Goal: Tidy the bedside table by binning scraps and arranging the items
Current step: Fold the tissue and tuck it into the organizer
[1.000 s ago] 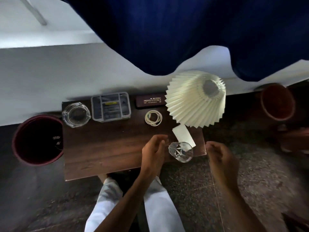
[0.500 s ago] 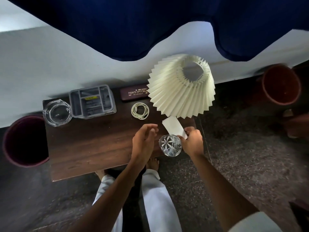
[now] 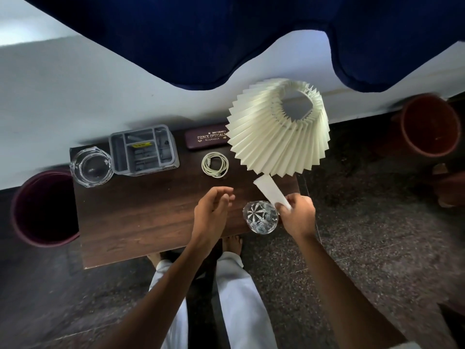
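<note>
Change: a second ago the right hand [image 3: 298, 215] hung open off the table's right edge; now it pinches the near end of the paper slip [image 3: 269, 190], which has tilted up from where it lay flat
Right hand: fingers closed on the slip's corner, just beside the cut glass [image 3: 261, 217]
Left hand: [image 3: 214, 212] half-open and holding nothing, hovering over the table [image 3: 141, 222] left of the glass, much as before
Slip: far end under the lampshade [image 3: 279, 129] rim, near end in the fingers, close to the table's right front corner
Glass: upright at the front edge, between the two hands, not moved
Other items: ashtray [image 3: 91, 167], grey tray [image 3: 144, 149], spectacle case [image 3: 207, 139] and coiled cable [image 3: 215, 164] sit along the back, unchanged
Bin: dark red bin [image 3: 42, 210] stands on the floor at the table's left end; another pot [image 3: 427, 124] is far right
Meaning: the scrap is picked up, so the binning step looks underway; the slip is not yet in a bin
Risk: the glass is close to the wrist and the edge, so a sweep leftward could knock it
</note>
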Demonstrator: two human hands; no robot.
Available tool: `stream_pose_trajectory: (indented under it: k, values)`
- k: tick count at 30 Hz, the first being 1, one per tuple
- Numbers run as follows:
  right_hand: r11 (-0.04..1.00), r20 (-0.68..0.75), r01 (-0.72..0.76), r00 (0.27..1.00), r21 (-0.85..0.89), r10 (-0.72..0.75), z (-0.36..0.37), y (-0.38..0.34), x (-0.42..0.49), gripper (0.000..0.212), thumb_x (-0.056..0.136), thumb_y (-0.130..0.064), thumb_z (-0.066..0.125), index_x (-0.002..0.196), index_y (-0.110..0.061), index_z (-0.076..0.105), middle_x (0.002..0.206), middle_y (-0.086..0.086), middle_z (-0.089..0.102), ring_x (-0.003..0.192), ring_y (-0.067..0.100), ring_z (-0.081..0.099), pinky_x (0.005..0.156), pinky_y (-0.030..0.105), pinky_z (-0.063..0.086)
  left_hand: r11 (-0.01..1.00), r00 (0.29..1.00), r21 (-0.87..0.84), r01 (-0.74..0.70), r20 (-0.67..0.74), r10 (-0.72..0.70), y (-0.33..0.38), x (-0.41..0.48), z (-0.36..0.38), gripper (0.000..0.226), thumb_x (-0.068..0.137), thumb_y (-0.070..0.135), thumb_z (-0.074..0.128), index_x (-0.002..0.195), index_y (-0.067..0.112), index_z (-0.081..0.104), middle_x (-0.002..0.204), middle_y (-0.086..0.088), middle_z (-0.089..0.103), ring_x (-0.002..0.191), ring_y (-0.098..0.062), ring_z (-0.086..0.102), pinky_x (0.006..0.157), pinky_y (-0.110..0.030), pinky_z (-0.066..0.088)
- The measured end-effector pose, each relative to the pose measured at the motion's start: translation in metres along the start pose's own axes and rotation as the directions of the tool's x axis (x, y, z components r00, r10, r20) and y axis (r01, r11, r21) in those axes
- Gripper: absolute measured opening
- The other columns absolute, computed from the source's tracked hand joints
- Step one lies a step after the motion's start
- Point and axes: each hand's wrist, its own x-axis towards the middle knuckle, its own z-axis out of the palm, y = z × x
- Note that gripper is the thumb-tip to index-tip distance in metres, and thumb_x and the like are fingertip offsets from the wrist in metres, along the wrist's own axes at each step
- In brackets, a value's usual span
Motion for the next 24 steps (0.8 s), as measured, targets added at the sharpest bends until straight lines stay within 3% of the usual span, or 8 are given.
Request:
stream_pose_trajectory:
  k: [4, 10, 13, 15, 18, 20, 22, 24]
  values:
    - [0.965, -0.18, 0.262, 0.949, -0.011, -0.259, -0.04, -0.013, -0.026, 0.013, 0.08, 0.002, 0.073, 0.086, -0.008, 0.066, 0.079, 0.005, 0.066, 0.07, 0.022, 0.064, 0.058, 0.031, 0.052, 0.983, 0.996, 0.158, -0.095, 0.017, 0.093, 0.012, -0.007, -0.006, 0.028, 0.099, 0.01, 0.059, 0.096, 0.035, 0.071, 0.094, 0.007, 0.077, 0.086, -0.009, 0.071, 0.083, -0.041, 0.06]
    - [0.85, -0.219, 0.522, 0.822, -0.075, -0.525, -0.098, -0.049, -0.066, 0.025, 0.081, -0.003, 0.075, 0.106, -0.004, 0.071, 0.102, 0.011, 0.067, 0.09, 0.02, 0.064, 0.076, 0.007, 0.048, 0.735, 0.852, 0.444, -0.513, 0.161, 0.498, 0.045, -0.03, -0.023, 0.023, 0.091, 0.011, 0.064, 0.112, 0.018, 0.071, 0.111, 0.003, 0.071, 0.096, -0.012, 0.07, 0.077, -0.039, 0.059]
    - [0.703, -0.18, 0.701, 0.681, -0.12, -0.71, -0.105, -0.081, -0.078, 0.024, 0.084, -0.006, 0.072, 0.108, -0.004, 0.072, 0.105, 0.004, 0.064, 0.096, 0.019, 0.061, 0.081, 0.019, 0.052, 0.626, 0.77, 0.476, -0.617, 0.2, 0.606, 0.064, -0.043, -0.034, 0.042, 0.087, 0.012, 0.072, 0.128, 0.018, 0.066, 0.13, 0.0, 0.063, 0.117, -0.015, 0.062, 0.089, -0.034, 0.058]
    - [0.642, -0.116, 0.759, 0.631, -0.113, -0.767, -0.101, -0.106, -0.082, 0.026, 0.086, -0.009, 0.073, 0.113, -0.009, 0.072, 0.104, 0.002, 0.067, 0.099, 0.017, 0.062, 0.085, 0.027, 0.052, 0.571, 0.739, 0.509, -0.645, 0.226, 0.634, 0.076, -0.047, -0.041, 0.051, 0.087, 0.027, 0.068, 0.137, 0.021, 0.06, 0.14, 0.0, 0.059, 0.126, -0.016, 0.056, 0.096, -0.028, 0.054]
    - [0.613, -0.071, 0.788, 0.61, -0.052, -0.789, -0.082, -0.146, -0.086, 0.028, 0.087, -0.019, 0.075, 0.114, -0.014, 0.071, 0.103, -0.005, 0.069, 0.098, 0.016, 0.065, 0.086, 0.033, 0.055, 0.544, 0.733, 0.563, -0.622, 0.174, 0.658, 0.087, -0.044, -0.058, 0.041, 0.092, 0.038, 0.065, 0.13, 0.021, 0.067, 0.13, 0.002, 0.068, 0.118, -0.014, 0.061, 0.093, -0.033, 0.056]
    - [0.614, -0.078, 0.789, 0.615, 0.037, -0.785, -0.069, -0.171, -0.089, 0.029, 0.087, -0.021, 0.076, 0.114, -0.013, 0.071, 0.104, -0.01, 0.066, 0.099, 0.014, 0.066, 0.088, 0.025, 0.054, 0.564, 0.739, 0.589, -0.579, 0.087, 0.668, 0.09, -0.038, -0.074, 0.03, 0.091, 0.034, 0.068, 0.116, 0.018, 0.073, 0.112, 0.003, 0.075, 0.1, -0.014, 0.069, 0.078, -0.039, 0.059]
    - [0.659, -0.073, 0.739, 0.671, 0.142, -0.737, -0.055, -0.196, -0.093, 0.035, 0.084, -0.025, 0.078, 0.117, -0.016, 0.069, 0.11, -0.011, 0.066, 0.101, 0.011, 0.066, 0.089, 0.014, 0.05, 0.645, 0.763, 0.556, -0.525, -0.028, 0.645, 0.092, -0.031, -0.094, 0.023, 0.09, 0.033, 0.07, 0.105, 0.017, 0.075, 0.098, 0.004, 0.077, 0.084, -0.013, 0.071, 0.069, -0.04, 0.059]
    - [0.752, 0.004, 0.591, 0.786, 0.291, -0.618, -0.036, -0.216, -0.091, 0.046, 0.081, -0.033, 0.079, 0.123, -0.021, 0.064, 0.117, -0.008, 0.068, 0.105, 0.007, 0.065, 0.087, 0.017, 0.053, 0.757, 0.806, 0.445, -0.477, -0.121, 0.579, 0.097, -0.023, -0.114, 0.015, 0.09, 0.029, 0.073, 0.1, 0.018, 0.074, 0.091, 0.004, 0.078, 0.075, -0.012, 0.072, 0.064, -0.041, 0.06]
